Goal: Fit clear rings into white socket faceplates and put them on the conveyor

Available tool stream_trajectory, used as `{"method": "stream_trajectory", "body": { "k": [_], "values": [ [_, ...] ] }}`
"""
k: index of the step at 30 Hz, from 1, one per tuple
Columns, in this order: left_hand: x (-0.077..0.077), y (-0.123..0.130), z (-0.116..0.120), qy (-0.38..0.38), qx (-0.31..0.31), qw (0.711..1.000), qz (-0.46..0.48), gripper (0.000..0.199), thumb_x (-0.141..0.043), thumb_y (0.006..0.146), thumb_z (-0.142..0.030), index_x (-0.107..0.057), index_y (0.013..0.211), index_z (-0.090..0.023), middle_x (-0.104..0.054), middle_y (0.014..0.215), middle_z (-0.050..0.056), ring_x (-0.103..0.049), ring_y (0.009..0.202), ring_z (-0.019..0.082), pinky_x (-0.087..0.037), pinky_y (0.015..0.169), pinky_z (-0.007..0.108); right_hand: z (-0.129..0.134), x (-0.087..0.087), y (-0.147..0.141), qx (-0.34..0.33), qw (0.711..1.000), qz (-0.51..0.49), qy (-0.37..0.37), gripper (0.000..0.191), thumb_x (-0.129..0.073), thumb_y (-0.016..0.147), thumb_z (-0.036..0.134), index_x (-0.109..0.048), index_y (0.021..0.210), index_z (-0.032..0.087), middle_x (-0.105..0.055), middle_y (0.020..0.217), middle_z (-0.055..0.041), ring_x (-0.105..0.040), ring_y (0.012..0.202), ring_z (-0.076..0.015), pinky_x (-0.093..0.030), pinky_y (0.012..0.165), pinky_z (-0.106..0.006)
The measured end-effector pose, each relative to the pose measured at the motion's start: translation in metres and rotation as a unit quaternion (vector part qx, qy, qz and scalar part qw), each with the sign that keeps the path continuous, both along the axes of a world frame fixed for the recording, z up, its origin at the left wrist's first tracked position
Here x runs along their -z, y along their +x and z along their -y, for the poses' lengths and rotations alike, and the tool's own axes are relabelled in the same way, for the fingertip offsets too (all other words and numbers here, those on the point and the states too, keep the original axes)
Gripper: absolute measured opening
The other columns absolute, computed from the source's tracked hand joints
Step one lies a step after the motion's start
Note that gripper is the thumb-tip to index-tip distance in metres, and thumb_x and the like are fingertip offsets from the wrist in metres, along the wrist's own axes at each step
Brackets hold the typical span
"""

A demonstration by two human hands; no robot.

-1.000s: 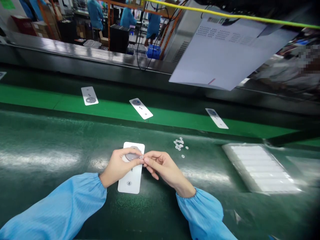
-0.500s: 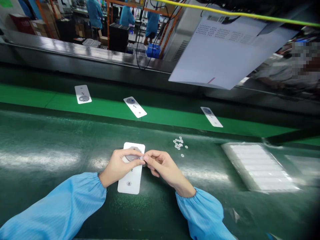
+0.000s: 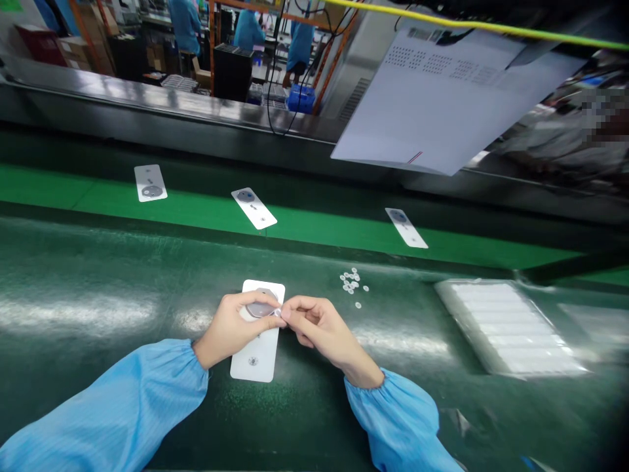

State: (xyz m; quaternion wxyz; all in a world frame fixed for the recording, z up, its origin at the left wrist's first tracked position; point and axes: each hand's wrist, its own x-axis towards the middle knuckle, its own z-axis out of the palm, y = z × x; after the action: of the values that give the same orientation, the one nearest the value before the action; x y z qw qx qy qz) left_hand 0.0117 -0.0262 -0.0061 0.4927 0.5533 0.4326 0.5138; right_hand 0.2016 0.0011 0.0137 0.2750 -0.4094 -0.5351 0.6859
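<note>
White and thin, a rounded-corner panel lies flat on the green table, right in front of the person, with a grey oval at its far end and a small dark printed mark nearer the sleeves. Over its upper right edge the two hands meet. From where I stand, the left hand curves into a C, thumb and forefinger tips nearly together on a small translucent disc. At the disc's right edge, the thumb and forefinger of the right hand are pinched shut on it, the other fingers curled beneath. Just beyond the right hand lies a loose scatter of similar discs; farther right sits a clear plastic packet with white contents. Three more panels lie well apart along the bright green belt behind.
</note>
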Motion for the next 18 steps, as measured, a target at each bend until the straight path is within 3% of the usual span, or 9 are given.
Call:
{"method": "stream_trajectory", "body": {
  "k": [6,13,18],
  "values": [
    [-0.0002,-0.0020,0.0009,0.005,0.015,1.000,-0.014,0.012,-0.082,0.081,-0.020,-0.082,0.092,-0.020,-0.078,0.091,0.004,-0.072,0.087,0.019,-0.054,0.080,0.026,0.0008,0.0013,-0.0002,0.005,1.000,0.006,0.011,0.047,-0.080,0.078,0.060,-0.068,0.083,0.014,-0.050,0.060,0.0031,-0.028,0.042,-0.0039,-0.019,0.039,-0.020],
    [-0.0006,-0.0022,0.0007,0.002,0.009,1.000,-0.025,0.016,-0.083,0.079,-0.024,-0.082,0.094,-0.019,-0.079,0.095,0.005,-0.074,0.090,0.023,-0.058,0.084,0.029,0.0012,-0.0009,-0.0011,0.017,0.998,0.019,0.063,0.042,-0.080,0.080,0.056,-0.071,0.082,0.015,-0.050,0.058,0.0022,-0.033,0.048,-0.0074,-0.024,0.042,-0.022],
    [-0.0005,-0.0011,0.0017,0.011,0.004,0.999,-0.050,0.015,-0.074,0.088,-0.029,-0.082,0.093,-0.018,-0.079,0.094,0.006,-0.075,0.089,0.023,-0.060,0.084,0.030,0.0020,-0.0005,0.0004,0.032,0.993,0.050,0.097,0.041,-0.081,0.078,0.055,-0.073,0.084,0.015,-0.053,0.062,0.0005,-0.038,0.053,-0.0096,-0.030,0.046,-0.022]
  ]
}}
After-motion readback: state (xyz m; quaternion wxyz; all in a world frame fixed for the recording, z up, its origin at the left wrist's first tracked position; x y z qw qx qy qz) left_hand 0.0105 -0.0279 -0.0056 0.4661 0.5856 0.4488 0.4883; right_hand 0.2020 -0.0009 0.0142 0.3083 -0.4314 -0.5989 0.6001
